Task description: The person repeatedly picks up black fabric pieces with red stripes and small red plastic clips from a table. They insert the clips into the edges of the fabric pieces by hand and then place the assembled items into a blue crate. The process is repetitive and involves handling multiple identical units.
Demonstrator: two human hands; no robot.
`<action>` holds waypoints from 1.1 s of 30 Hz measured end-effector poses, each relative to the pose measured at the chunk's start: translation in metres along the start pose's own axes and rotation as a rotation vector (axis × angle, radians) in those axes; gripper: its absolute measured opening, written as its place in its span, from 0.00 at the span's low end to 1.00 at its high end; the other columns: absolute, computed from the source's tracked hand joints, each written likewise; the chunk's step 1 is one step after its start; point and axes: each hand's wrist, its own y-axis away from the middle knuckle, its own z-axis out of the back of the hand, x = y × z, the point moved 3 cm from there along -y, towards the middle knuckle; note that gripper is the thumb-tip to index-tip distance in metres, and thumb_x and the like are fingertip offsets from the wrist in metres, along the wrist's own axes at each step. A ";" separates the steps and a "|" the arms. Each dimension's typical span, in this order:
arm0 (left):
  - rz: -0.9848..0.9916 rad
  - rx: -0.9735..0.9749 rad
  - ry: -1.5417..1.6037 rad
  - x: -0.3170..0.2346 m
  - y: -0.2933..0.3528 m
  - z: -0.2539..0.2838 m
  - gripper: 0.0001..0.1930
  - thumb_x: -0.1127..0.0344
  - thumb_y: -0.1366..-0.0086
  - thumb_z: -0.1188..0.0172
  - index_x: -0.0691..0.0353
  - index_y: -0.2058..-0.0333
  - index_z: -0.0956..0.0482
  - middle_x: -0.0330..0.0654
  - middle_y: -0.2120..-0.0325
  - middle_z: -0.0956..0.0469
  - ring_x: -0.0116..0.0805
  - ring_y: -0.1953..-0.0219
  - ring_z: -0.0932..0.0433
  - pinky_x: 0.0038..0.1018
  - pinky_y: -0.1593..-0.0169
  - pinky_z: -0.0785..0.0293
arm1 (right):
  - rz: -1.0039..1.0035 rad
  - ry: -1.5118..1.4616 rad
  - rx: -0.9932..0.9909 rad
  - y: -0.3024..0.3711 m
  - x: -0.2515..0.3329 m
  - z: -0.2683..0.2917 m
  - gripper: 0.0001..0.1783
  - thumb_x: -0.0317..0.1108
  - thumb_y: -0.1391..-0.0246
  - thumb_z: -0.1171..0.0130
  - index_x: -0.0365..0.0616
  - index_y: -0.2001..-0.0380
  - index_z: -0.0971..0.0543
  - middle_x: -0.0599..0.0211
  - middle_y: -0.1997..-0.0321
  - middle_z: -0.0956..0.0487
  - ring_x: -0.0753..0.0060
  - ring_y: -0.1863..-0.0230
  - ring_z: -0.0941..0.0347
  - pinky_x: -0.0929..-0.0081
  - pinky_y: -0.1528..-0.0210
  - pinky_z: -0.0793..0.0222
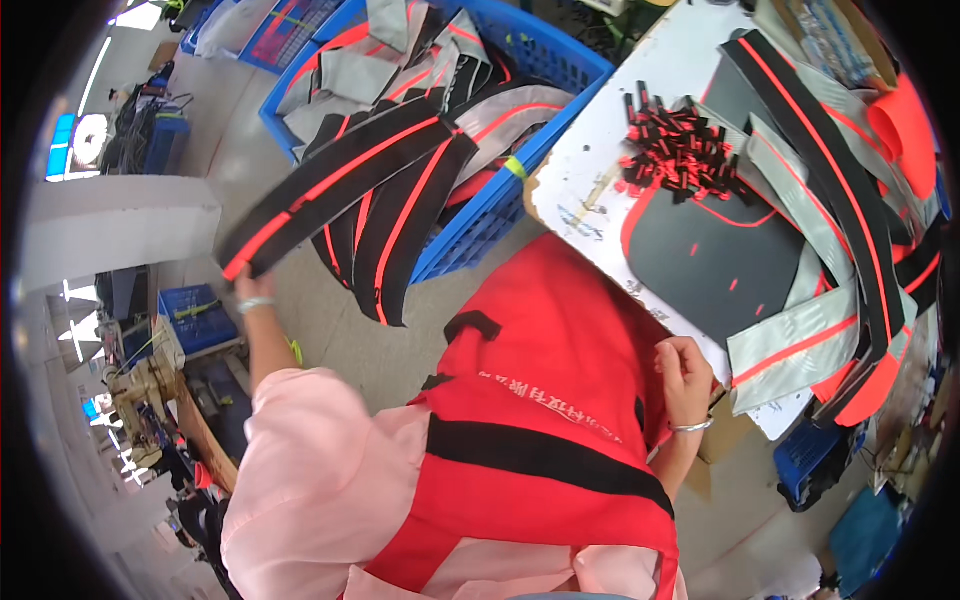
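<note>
My left hand [250, 286], stretched out to the left, is closed on the lower end of a black strap [340, 180] with a bright red-orange stripe. The strap slants up to the right, its far end above the pile in a blue plastic basket [465, 245]. Beneath it, more black striped straps [415, 225] hang over the basket's near side, and grey backs of others show inside. My right hand [686, 378] is beside the table edge, in front of my red apron [560, 320]. Its fingers are loosely curled, and nothing shows in them.
On the white table [590, 195] to the right lie a heap of small black and red pieces [685, 150], a dark grey panel [700, 265] and several grey and black striped straps [840, 190]. A white beam [120, 230] and a sewing machine [145, 385] are at the left.
</note>
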 end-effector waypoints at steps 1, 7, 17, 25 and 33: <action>0.010 -0.216 -0.049 -0.011 -0.011 0.049 0.16 0.66 0.33 0.47 0.64 0.49 0.26 0.51 0.50 0.23 0.50 0.49 0.23 0.52 0.47 0.25 | -0.035 -0.039 0.023 -0.001 -0.006 0.002 0.08 0.31 0.40 0.42 0.36 0.69 0.23 0.71 0.77 0.24 0.84 0.74 0.30 0.82 0.70 0.33; 0.563 -0.374 -0.181 0.170 0.099 0.122 0.36 0.38 0.36 0.45 0.67 0.45 0.32 0.53 0.51 0.24 0.54 0.52 0.23 0.46 0.45 0.26 | -0.137 0.136 -0.031 0.005 0.000 0.021 0.08 0.32 0.40 0.42 0.37 0.68 0.22 0.69 0.76 0.24 0.81 0.74 0.30 0.80 0.69 0.33; -0.591 -0.871 -1.469 0.131 0.063 0.082 0.29 0.48 0.40 0.37 0.60 0.45 0.27 0.56 0.48 0.26 0.53 0.44 0.28 0.42 0.39 0.34 | 0.421 0.727 -0.821 -0.107 0.036 0.145 0.29 0.29 0.52 0.37 0.45 0.44 0.28 0.53 0.44 0.27 0.53 0.46 0.29 0.63 0.45 0.33; -0.846 0.492 -0.989 0.154 0.183 -0.209 0.20 0.65 0.28 0.49 0.69 0.42 0.32 0.49 0.43 0.29 0.39 0.42 0.29 0.30 0.38 0.35 | 0.175 0.993 -0.572 -0.172 0.016 0.194 0.30 0.35 0.54 0.40 0.53 0.44 0.27 0.62 0.40 0.29 0.56 0.38 0.35 0.52 0.37 0.41; -0.991 1.204 -0.874 0.205 0.366 -0.293 0.13 0.77 0.34 0.52 0.70 0.52 0.25 0.54 0.48 0.26 0.48 0.44 0.28 0.38 0.39 0.35 | 0.211 1.178 -0.906 -0.177 0.007 0.273 0.23 0.34 0.53 0.42 0.57 0.50 0.22 0.71 0.47 0.23 0.65 0.43 0.30 0.56 0.41 0.39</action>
